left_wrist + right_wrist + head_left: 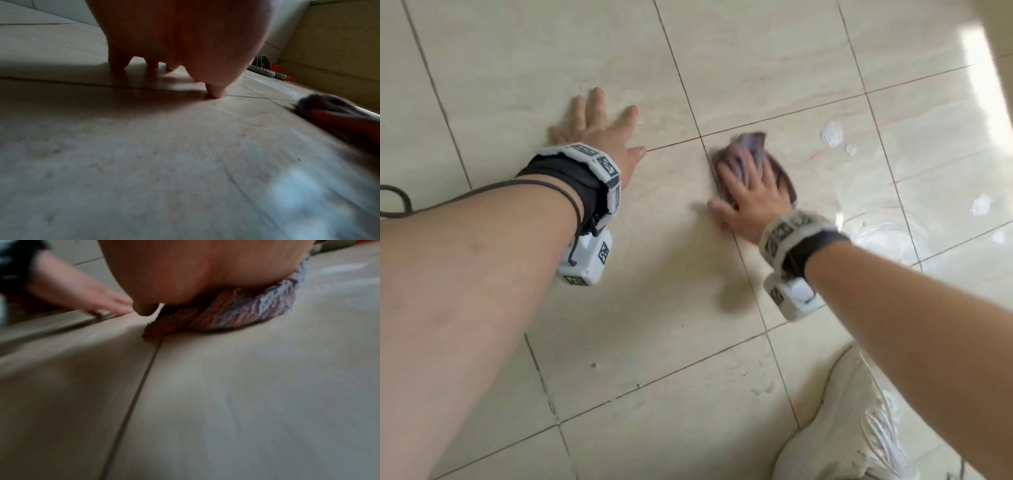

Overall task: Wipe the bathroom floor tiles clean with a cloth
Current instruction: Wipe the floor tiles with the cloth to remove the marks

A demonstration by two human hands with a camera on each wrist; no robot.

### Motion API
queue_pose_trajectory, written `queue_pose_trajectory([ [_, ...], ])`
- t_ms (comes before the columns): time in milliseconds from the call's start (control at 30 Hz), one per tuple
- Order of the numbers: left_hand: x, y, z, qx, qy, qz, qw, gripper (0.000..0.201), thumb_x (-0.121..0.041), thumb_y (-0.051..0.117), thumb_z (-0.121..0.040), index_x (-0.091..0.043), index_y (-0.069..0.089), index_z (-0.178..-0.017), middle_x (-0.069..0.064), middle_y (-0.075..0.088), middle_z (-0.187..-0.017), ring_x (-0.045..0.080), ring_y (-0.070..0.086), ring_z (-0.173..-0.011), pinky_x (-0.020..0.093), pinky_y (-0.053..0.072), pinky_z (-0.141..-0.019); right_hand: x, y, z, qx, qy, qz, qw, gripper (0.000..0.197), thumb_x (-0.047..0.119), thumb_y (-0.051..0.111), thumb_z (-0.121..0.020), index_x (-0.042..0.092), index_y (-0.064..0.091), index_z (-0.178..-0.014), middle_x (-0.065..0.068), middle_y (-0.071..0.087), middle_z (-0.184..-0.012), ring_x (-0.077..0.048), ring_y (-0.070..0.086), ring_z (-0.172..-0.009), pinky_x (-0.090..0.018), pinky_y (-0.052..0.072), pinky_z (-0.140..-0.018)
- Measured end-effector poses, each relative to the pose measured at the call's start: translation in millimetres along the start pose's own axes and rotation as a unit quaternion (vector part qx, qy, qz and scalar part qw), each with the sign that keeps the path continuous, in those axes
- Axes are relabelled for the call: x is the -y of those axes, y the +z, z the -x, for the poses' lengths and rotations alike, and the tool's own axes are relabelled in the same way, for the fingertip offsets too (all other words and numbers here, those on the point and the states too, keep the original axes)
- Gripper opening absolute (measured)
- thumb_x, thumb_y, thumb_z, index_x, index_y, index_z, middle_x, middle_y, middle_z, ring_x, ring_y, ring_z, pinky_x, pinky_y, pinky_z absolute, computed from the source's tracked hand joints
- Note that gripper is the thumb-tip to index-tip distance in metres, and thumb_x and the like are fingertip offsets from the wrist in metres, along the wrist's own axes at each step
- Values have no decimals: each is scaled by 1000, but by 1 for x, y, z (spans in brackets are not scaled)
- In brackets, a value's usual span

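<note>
A crumpled purple-and-red cloth (753, 150) lies on the beige floor tiles (654, 240) over a grout crossing. My right hand (750, 192) presses flat on top of it, fingers spread and straight; the picture is blurred there. From the right wrist view the cloth (246, 314) bulges out under my palm. My left hand (599, 126) is planted flat on the tile to the left, fingers splayed, holding nothing. Its fingertips (216, 94) touch the floor in the left wrist view, and the cloth (320, 104) shows at the right.
White foam blobs (831, 134) and a wet, shiny patch (887, 233) lie right of the cloth. My pale shoe (859, 421) stands at the bottom right. A ribbed grey hose (265, 71) lies by the wall (333, 48).
</note>
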State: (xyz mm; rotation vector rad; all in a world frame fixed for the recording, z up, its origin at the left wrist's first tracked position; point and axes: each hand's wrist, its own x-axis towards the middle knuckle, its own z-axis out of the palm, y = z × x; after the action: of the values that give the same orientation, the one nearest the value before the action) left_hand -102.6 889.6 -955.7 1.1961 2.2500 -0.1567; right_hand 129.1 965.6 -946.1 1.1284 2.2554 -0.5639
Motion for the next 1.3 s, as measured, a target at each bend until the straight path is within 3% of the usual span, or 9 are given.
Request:
queue_pose_trajectory([
  [133, 1, 3, -1, 0, 2, 5, 1000, 61, -56, 34, -100, -46, 3, -152, -2, -24, -161, 27, -19, -148, 64, 2, -114, 43, -15, -42, -32, 28, -45, 998, 78, 74, 31, -89, 42, -1, -153, 7, -26, -159, -29, -25, -145, -56, -6, -116],
  [233, 2, 1, -3, 7, 2, 10, 1000, 63, -58, 35, -99, -47, 3, -152, -2, -25, -161, 28, -20, -148, 66, 2, -113, 71, 18, 0, -2, -62, 12, 998, 75, 73, 25, -91, 42, -4, -153, 8, -29, -158, -27, -27, -145, -55, -4, -116],
  [333, 2, 0, -3, 7, 3, 11, 1000, 63, -58, 36, -99, -46, 4, -152, -1, -24, -161, 29, -19, -148, 68, 3, -112, 48, 49, 55, 37, -99, 69, 992, 71, 72, 19, -91, 45, -7, -151, 12, -30, -157, -21, -27, -145, -53, 0, -119],
  [500, 1, -1, -1, 7, 1, 7, 1000, 62, -58, 34, -99, -46, 3, -151, -1, -24, -161, 30, -20, -148, 68, 4, -112, -4, 3, 5, -10, 28, 8, 1000, 69, 68, 27, -94, 44, -2, -152, 10, -24, -159, -23, -21, -147, -52, 0, -119],
  [600, -2, -1, -3, 10, -5, 5, 1000, 62, -57, 34, -100, -47, 0, -151, 0, -26, -161, 30, -21, -148, 69, 4, -112, 19, -22, -43, -64, 86, -69, 992, 77, 71, 34, -91, 41, 3, -154, 5, -20, -161, -31, -22, -146, -54, -6, -117],
  [667, -4, -2, -5, 10, -13, 7, 1000, 63, -58, 35, -99, -48, 0, -151, 0, -26, -160, 30, -21, -147, 70, 5, -111, 42, -25, -50, -58, 71, -68, 993, 80, 73, 34, -89, 40, 0, -154, 3, -22, -161, -33, -25, -145, -54, -9, -116],
  [867, -4, -6, -6, 9, -19, 4, 1000, 63, -59, 36, -98, -47, 3, -151, 1, -25, -161, 33, -20, -148, 71, 7, -112, 48, 20, 14, -14, -49, -18, 999, 72, 70, 28, -93, 43, -3, -153, 10, -27, -158, -23, -25, -146, -54, -2, -117],
  [1100, -19, -1, -12, -10, -50, -17, 999, 76, -70, 39, -91, -42, 2, -152, 11, -20, -161, 42, -14, -147, 68, 5, -113, 20, 50, 48, -7, -14, -30, 999, 71, 70, 27, -93, 45, -2, -152, 10, -28, -158, -21, -25, -146, -53, -2, -117],
  [1300, -85, 17, 21, 21, -22, -19, 999, 85, -72, 44, -88, -43, -1, -153, 12, -23, -160, 45, -16, -145, 71, 7, -110, 2, 75, 82, -1, 27, -73, 997, 69, 70, 25, -93, 47, -2, -151, 12, -28, -158, -19, -25, -146, -51, -1, -118],
])
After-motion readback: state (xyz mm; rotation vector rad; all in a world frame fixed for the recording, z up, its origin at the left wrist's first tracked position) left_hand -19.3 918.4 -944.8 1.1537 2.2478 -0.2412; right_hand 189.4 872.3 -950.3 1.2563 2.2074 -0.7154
